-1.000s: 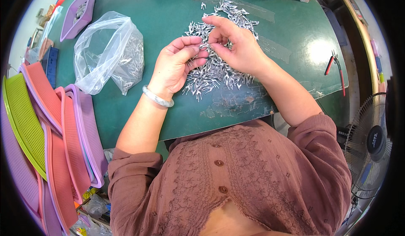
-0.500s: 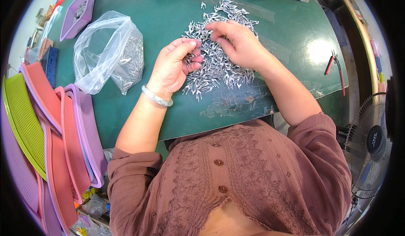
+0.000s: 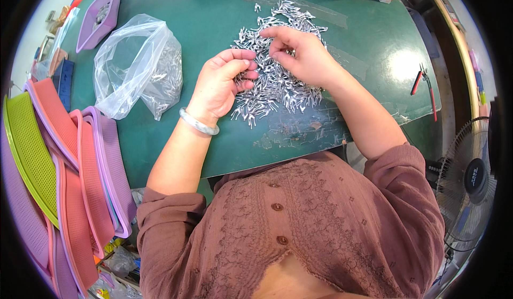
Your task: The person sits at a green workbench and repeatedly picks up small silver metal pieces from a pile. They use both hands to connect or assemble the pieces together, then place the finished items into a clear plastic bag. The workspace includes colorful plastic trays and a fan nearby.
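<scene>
A heap of small, shiny silver forked metal pieces [image 3: 278,87] is spread on the green table. At the heap's left edge my left hand [image 3: 218,79], a pale bangle round its wrist, is turned palm inward with curled fingers. Several of the forked pieces show between its thumb and fingers. Over the heap's upper right part hovers my right hand [image 3: 307,58]. Its index finger stretches out to the left, the thumb is apart from it, and I see nothing between them. The other fingers of that hand are partly hidden.
Left of the heap stands an opened clear plastic bag [image 3: 163,79] holding similar pieces. Behind it is a purple tray [image 3: 101,15]. Stacked perforated baskets [image 3: 69,154] crowd the left edge. Red-handled pliers [image 3: 426,85] lie at right; a fan [image 3: 470,178] stands beyond the table's edge.
The right hand's thumb has shifted slightly, with a wider gap showing between it and the index finger. The left hand's fingers have moved a little. The heap and bag look the same.
</scene>
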